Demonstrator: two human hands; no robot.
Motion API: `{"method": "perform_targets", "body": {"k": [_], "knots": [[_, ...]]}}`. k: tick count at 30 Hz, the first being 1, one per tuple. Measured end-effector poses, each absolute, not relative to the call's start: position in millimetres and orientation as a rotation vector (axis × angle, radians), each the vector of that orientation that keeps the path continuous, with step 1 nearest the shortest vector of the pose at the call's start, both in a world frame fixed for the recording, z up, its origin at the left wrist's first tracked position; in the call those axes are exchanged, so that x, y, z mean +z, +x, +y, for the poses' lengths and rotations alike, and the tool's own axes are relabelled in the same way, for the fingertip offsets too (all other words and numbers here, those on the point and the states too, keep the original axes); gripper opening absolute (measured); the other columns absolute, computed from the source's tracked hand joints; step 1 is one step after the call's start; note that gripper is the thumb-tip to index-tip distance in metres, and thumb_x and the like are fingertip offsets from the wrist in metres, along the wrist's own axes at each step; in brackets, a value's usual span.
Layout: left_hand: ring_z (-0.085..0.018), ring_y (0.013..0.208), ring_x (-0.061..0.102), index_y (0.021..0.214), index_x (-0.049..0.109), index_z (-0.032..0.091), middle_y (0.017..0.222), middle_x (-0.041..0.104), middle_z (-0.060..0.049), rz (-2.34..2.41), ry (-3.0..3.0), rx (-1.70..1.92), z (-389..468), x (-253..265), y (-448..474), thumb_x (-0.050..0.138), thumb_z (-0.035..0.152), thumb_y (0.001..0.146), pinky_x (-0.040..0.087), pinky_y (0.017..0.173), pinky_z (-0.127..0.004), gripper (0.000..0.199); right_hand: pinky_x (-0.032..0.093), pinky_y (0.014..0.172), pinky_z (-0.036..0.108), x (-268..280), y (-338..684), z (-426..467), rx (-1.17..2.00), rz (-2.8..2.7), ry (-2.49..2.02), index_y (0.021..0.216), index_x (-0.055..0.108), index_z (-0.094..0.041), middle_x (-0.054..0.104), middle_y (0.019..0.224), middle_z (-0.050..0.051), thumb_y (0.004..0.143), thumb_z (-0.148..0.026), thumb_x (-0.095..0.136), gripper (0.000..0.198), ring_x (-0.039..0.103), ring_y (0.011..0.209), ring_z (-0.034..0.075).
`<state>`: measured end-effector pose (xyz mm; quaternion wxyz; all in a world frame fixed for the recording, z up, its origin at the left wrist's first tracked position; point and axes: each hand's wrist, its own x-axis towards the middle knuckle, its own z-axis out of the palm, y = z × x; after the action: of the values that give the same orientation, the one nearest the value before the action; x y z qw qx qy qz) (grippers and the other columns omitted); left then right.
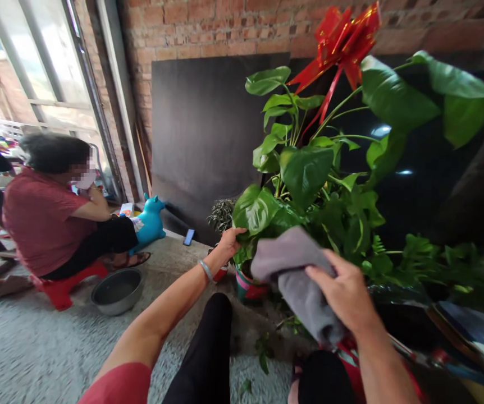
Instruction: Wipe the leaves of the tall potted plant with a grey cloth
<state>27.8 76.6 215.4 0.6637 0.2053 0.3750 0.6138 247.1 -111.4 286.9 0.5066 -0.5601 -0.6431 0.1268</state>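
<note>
A large potted plant [307, 171] with broad green leaves stands in front of me. My left hand [230, 241] is closed at the edge of a glossy leaf [255, 209] low on the plant's left side, fingers pinching its rim. A grey cloth [295, 264] hangs bunched from my right hand [347, 289], its folds slightly blurred and close to the lower leaves. Part of the green and pink pot [246, 285] shows below the cloth; the rest is hidden. A red ribbon bow [345, 42] sits at the top of the plant.
At left a person [48, 213] sits on a red stool [63, 283], beside a grey basin [117, 290]. A blue animal figure [151, 219] and a phone [188, 237] are by the wall. Dark panels [208, 134] lean against brick. More foliage [427, 264] spreads right.
</note>
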Motion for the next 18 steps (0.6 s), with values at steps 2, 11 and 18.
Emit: {"method": "perform_targets", "body": {"k": [2,11,18], "knots": [[-0.014,0.052,0.064,0.073,0.065,0.013,0.062,0.070,-0.002,0.863,0.474,1.429,74,214,34,0.070,-0.005,0.068,0.058,0.059,-0.026,0.019,0.058,0.082,0.043,317,244,-99,0.089,-1.432,-1.288,0.101,0.074,-0.022,0.079,0.093,0.010,0.083,-0.047,0.065,0.032,0.073,0.088,0.031],[-0.013,0.051,0.062,0.069,0.065,0.015,0.061,0.069,-0.001,0.958,0.508,1.474,69,203,40,0.078,-0.004,0.062,0.050,0.056,-0.025,0.024,0.057,0.072,0.034,273,222,-81,0.348,-1.782,-1.316,0.079,0.071,-0.024,0.078,0.077,0.005,0.079,-0.038,0.063,0.016,0.071,0.073,0.026],[-0.013,0.053,0.063,0.068,0.066,0.013,0.064,0.070,-0.003,0.932,0.545,1.468,64,205,53,0.084,-0.001,0.062,0.053,0.059,-0.028,0.023,0.056,0.084,0.043,316,258,-66,0.010,-1.301,-1.322,0.087,0.067,-0.026,0.076,0.084,0.007,0.077,-0.050,0.064,0.026,0.072,0.085,0.031]]}}
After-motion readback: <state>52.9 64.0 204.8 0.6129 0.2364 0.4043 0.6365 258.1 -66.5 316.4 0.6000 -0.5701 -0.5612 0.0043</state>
